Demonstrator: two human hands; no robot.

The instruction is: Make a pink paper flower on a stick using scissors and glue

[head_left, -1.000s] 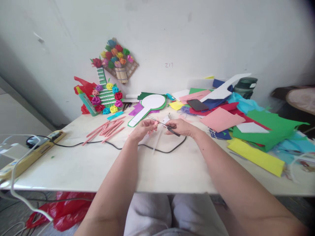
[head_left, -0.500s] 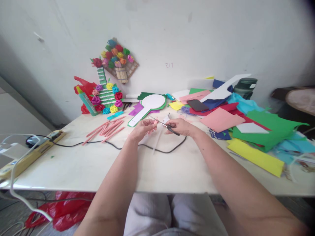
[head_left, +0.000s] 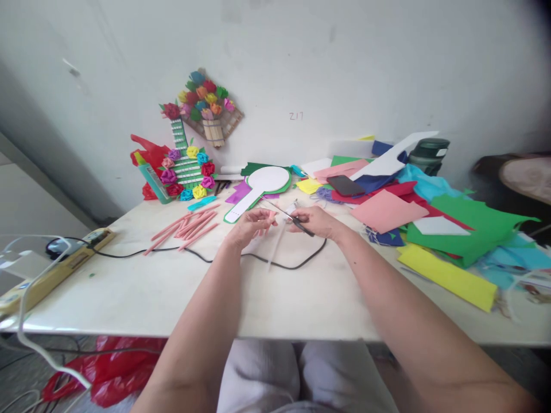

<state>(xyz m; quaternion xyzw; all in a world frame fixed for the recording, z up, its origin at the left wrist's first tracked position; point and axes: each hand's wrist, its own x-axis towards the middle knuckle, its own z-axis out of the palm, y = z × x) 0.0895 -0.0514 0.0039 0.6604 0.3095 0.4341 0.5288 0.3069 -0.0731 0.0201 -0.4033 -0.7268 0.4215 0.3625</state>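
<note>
My left hand (head_left: 252,225) is closed in a pinch on a small piece of pink paper (head_left: 272,217), partly hidden by the fingers. A pair of scissors (head_left: 305,226) with dark handles is gripped in my right hand (head_left: 316,221); the blades point left, just above the pink paper. Behind the hands lies a white round shape with a long handle (head_left: 267,179), on green backing. To the left sit several rolled pink paper sticks (head_left: 193,225). A glue gun (head_left: 293,207), partly covered by the right hand, lies with a clear glue stick below it.
A black cable (head_left: 297,266) crosses the table to a yellow power strip (head_left: 81,255). At the back left stand a green glue bottle (head_left: 154,180) and a paper-flower craft (head_left: 188,166). Coloured sheets (head_left: 456,223), a phone (head_left: 345,184) and a dark bottle (head_left: 429,155) crowd the right.
The scissor blades have shifted slightly forward, away from the pink paper, with the right hand nearly in place. The left hand keeps its pinch.
</note>
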